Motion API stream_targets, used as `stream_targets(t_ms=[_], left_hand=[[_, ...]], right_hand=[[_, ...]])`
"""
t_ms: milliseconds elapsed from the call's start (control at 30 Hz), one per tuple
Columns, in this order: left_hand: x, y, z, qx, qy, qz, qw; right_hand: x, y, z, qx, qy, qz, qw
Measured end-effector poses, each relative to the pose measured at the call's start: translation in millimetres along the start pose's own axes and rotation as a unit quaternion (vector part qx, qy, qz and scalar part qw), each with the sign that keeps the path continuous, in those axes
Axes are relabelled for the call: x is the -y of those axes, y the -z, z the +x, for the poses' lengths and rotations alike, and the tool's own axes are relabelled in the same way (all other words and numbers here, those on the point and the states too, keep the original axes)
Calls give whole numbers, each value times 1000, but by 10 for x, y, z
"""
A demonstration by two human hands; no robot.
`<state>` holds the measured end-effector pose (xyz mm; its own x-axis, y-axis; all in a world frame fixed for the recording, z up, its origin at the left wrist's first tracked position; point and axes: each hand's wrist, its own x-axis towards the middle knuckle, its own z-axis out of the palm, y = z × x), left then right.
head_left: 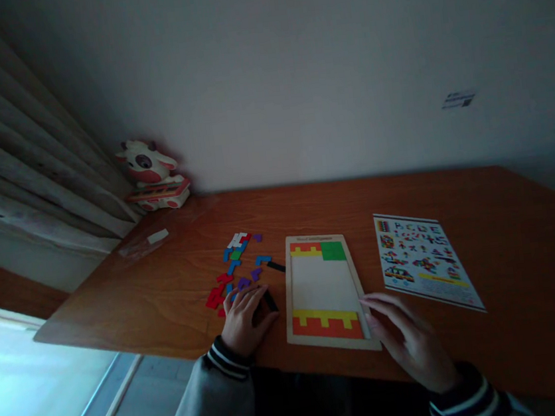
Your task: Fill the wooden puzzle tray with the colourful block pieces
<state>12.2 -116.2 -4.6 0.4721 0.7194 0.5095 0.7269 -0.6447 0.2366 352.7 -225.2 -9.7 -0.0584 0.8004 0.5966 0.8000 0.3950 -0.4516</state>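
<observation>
Your table (168,300) is brown wood and fills the lower half of the view, set against a pale wall, with a grey curtain (13,171) hanging at its left end.

On the right lies a printed sheet (424,261) of small coloured figures. Its top row looks like letters, but they are too small to read.

The tray (323,283) sits straight ahead of you, near the front edge. It has a wooden frame with a bare middle, a yellow and orange band at the near end, and yellow, orange and a green block at the far end. A line of orange writing runs along its top rim, too blurred to read.

Your right hand (405,337) lies palm down, fingers spread and nearly flat. The fingertips (369,306) touch the tray's near right corner, and the hand holds nothing.

Your left hand (245,318) rests palm down just left of the tray, fingers loosely curled. They touch a black piece (270,300); whether they grip it, you cannot tell.

A cow toy (153,172) stands in the far left corner.

Loose pieces (237,266), red, blue, purple, white and green, are scattered from your left hand towards the wall.

A small label (458,99) on the wall is unreadable.
</observation>
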Motion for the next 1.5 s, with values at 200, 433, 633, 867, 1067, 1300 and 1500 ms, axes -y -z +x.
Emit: stream_targets(t_ms=[200,433,633,867,1067,1300,1500], left_hand=[[-514,-98,242,22,-13,-128,991],[-1317,-581,647,99,-92,-142,981],[-1308,-726,660,144,-147,-124,971],[-1234,-625,506,132,-256,-88,954],[-1200,-680,416,87,-282,-94,951],[-1236,-695,355,43,-295,-114,948],[-1294,-504,313,5,-276,-152,949]], right_hand=[[1,17,26,-34,-49,7,998],[16,24,68,-62,-68,4,996],[28,26,74,-57,-77,16,995],[17,29,74,-50,-82,34,995],[15,23,69,-38,-88,28,995],[-2,-16,68,-3,-84,32,996],[-47,-72,49,21,-76,6,997]])
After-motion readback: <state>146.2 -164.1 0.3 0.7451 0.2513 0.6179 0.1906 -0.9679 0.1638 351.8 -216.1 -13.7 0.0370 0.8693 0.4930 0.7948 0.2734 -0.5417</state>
